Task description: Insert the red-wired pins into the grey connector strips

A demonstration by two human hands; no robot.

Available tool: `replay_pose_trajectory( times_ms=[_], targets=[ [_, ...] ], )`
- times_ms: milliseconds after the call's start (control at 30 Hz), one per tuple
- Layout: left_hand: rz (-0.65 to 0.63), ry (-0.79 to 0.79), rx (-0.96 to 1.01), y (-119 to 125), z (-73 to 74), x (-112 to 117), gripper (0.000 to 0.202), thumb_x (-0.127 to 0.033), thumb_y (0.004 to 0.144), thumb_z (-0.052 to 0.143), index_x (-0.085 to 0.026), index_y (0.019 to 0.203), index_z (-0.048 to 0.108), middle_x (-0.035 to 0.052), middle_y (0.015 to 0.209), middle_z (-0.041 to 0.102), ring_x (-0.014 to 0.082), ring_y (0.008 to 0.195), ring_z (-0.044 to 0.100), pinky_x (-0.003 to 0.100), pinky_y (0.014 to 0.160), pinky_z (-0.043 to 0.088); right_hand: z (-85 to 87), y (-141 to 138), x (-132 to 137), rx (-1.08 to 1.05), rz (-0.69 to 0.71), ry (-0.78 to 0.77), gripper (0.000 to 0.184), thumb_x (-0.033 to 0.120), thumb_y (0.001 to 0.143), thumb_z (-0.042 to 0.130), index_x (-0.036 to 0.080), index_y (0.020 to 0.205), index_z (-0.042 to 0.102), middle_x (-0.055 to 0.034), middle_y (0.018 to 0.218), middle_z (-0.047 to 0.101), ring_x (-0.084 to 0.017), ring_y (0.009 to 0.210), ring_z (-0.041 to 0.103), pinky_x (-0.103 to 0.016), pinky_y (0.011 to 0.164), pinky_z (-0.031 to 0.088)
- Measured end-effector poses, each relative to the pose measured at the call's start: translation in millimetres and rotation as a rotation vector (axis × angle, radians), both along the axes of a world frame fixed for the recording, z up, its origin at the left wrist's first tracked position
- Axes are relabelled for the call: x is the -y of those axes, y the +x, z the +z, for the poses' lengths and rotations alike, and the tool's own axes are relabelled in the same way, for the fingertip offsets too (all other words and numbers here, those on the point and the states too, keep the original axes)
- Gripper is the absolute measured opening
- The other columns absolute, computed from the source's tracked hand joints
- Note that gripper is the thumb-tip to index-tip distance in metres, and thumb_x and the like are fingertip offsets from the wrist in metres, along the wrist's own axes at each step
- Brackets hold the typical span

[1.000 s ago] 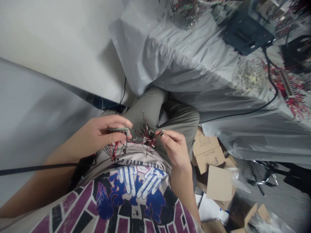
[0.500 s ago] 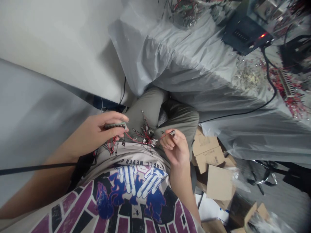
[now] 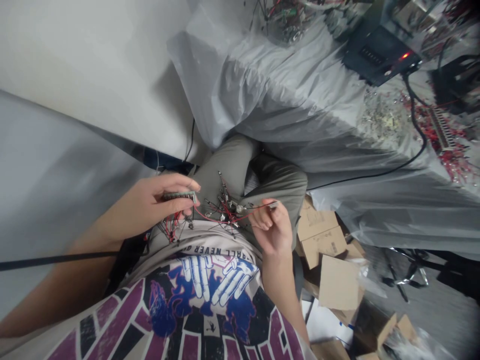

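My left hand (image 3: 150, 205) grips a narrow green circuit board (image 3: 180, 195) between thumb and fingers. Red and black wires (image 3: 173, 227) with small dark ends hang below it over my shirt. My right hand (image 3: 270, 227) pinches a small flat metallic piece (image 3: 274, 204), too small to name, at the end of a thin wire. A red wire (image 3: 213, 219) runs slack from the board's side toward my right hand. Between both hands, a loose bunch of red and black wires with small metal parts (image 3: 226, 205) lies on my lap.
At right, a plastic-covered table (image 3: 285, 100) holds a dark box with a red light (image 3: 378, 55), a pile of small parts (image 3: 386, 117) and red wires (image 3: 453, 160). A black cable (image 3: 375, 176) hangs along its side. Cardboard boxes (image 3: 320, 232) lie on the floor.
The metallic piece in my right fingers has shifted slightly right, and more of the wires from it shows. My left hand and the board have barely moved.
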State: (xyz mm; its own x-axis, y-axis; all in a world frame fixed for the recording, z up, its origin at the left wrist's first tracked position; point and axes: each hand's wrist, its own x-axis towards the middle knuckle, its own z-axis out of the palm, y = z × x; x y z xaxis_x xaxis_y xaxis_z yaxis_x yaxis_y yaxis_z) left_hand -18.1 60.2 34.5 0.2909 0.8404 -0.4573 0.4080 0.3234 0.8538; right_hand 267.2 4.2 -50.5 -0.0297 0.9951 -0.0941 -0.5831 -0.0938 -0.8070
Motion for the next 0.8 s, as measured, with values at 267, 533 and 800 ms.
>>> replay_pose_trajectory(
  times_ms=[267,533,800],
  targets=[
    [0.05,0.078,-0.016,-4.5,-19.8,-3.7,0.03,-0.039,0.09,0.077,-0.022,0.113,0.078,0.0026,0.096,0.084,0.0166,0.076,0.08,0.022,0.073,0.064,-3.8,4.6,6.8,-0.053,-0.169,0.0,0.021,0.057,0.086,0.086,0.038,0.09,0.08,0.0109,0.053,0.012,-0.01,0.048,0.008,-0.028,0.047,0.019],
    [0.043,0.06,0.08,-2.1,-18.3,1.9,0.025,-0.035,0.089,0.081,-0.023,0.111,0.08,0.0028,0.095,0.085,0.0163,0.078,0.081,0.017,0.073,0.063,-1.2,-10.9,5.0,0.255,0.099,-0.214,0.022,0.037,0.083,0.092,0.022,0.099,0.09,0.0024,0.06,0.054,-0.009,0.059,0.031,-0.028,0.056,0.024],
    [0.224,0.12,0.124,11.7,-14.5,6.8,0.023,-0.029,0.09,0.08,-0.022,0.111,0.08,0.0042,0.096,0.085,0.0148,0.075,0.08,0.015,0.067,0.062,5.4,-5.8,6.2,0.004,0.192,-0.117,0.018,0.043,0.087,0.086,0.026,0.093,0.089,0.0068,0.05,0.042,-0.006,0.047,0.023,-0.025,0.047,0.016]
  ],
)
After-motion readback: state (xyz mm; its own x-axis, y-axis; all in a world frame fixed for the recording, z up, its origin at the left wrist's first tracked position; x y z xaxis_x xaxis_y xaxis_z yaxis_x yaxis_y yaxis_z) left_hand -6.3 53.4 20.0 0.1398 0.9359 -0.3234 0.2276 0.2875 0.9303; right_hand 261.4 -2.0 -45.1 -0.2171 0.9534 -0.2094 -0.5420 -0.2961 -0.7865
